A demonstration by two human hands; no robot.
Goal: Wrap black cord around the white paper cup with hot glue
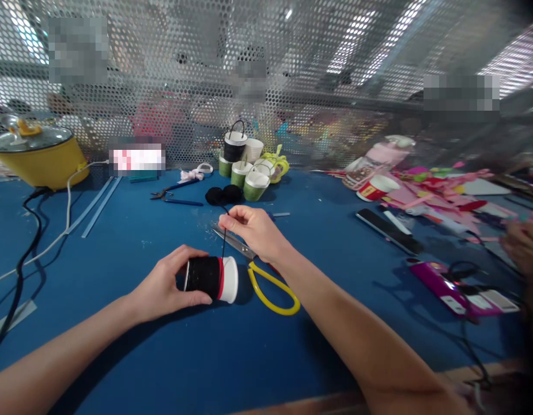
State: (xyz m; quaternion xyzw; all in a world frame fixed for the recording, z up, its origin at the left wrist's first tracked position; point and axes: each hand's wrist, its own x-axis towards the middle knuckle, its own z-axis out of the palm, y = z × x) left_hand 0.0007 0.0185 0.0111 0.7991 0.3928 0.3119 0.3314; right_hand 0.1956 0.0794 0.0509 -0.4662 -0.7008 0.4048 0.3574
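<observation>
Left hand (pixel 162 285) is wrapped around a paper cup (pixel 212 278) lying on its side on the blue bench (pixel 119 253), while the right hand (pixel 253 229) pinches a thin black cord (pixel 223 245) running up from it. Most of the cup is already covered in fuzzy black wrap with a red band, only the white end is bare. Yellow-handled scissors (pixel 266 276) lie just behind; finished cups (pixel 246 167) are stacked farther back.

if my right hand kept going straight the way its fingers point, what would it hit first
Probably nothing soon: the right hand, pinching a black thread, points left over bare blue table. Depth is unclear.
</observation>
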